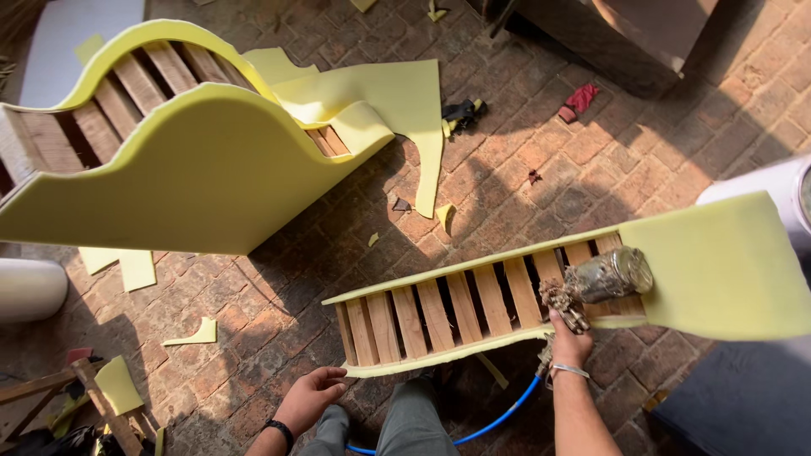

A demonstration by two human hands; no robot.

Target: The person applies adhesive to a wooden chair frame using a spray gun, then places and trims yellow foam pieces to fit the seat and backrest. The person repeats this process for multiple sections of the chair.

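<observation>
My right hand (pixel 571 342) grips a glue-crusted spray gun (pixel 601 283) with a metal cup, held over the slatted wooden frame (pixel 439 317). A blue hose (pixel 498 422) runs down from the gun. The frame is edged with yellow foam, and a wide yellow foam sheet (pixel 718 266) lies over its right end. My left hand (pixel 311 397) hangs open beside the frame's near left corner, touching nothing, a dark band on its wrist. My grey trouser legs (pixel 410 426) show between my arms.
A larger curved wooden frame covered in yellow foam (pixel 182 160) stands at the upper left on the brick floor (pixel 541 135). Foam scraps (pixel 196 333), a red cloth (pixel 579 101) and dark gloves (pixel 462 114) lie about. White rolls (pixel 29 287) sit at the left and right edges.
</observation>
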